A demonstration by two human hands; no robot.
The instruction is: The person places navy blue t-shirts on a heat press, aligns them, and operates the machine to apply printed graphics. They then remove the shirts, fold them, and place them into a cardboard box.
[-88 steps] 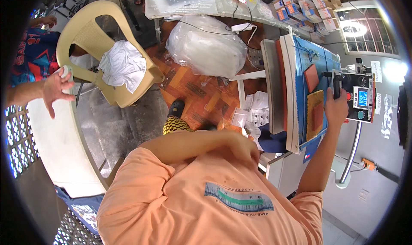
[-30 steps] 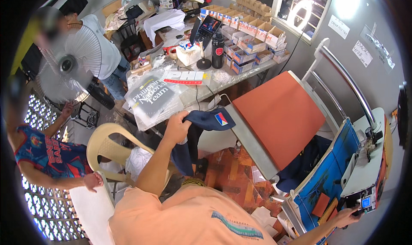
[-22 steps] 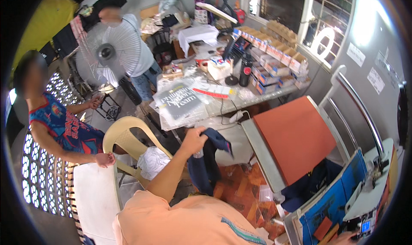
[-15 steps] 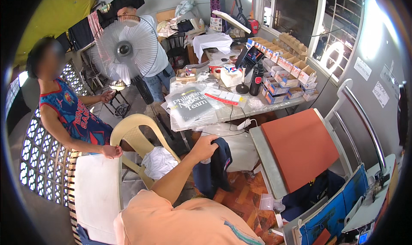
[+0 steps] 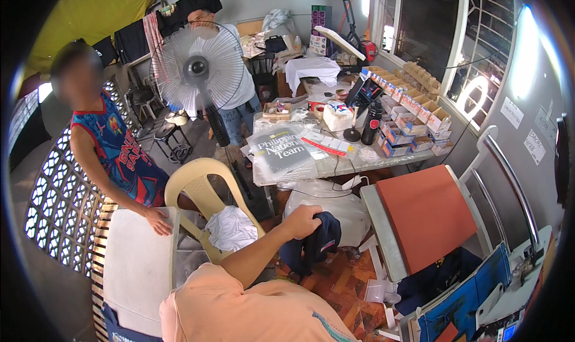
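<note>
My left hand (image 5: 302,222) is closed in a fist around the top of a dark navy cloth garment (image 5: 310,246). It hangs in bunched folds beneath the fist, over the reddish tiled floor; its exact kind does not show. My left arm reaches forward from a peach shirt. Just beyond hangs the edge of a cluttered table, with a clear plastic bag (image 5: 353,219) under it. A cream plastic chair (image 5: 200,180) with a crumpled white cloth (image 5: 233,228) stands to the left of my forearm. My right hand is out of the picture.
At right is a press with a red-brown pad (image 5: 428,216) and a metal handle (image 5: 509,180). A standing fan (image 5: 197,66) rises behind the chair. One person's hand (image 5: 159,221) rests on a white tabletop (image 5: 141,252); another person stands behind the fan. Small boxes (image 5: 413,117) line the table.
The view has shifted, so the surroundings sit farther right. The garment in my left hand hangs more bunched up. The left person's hand has come down flat on the white tabletop.
</note>
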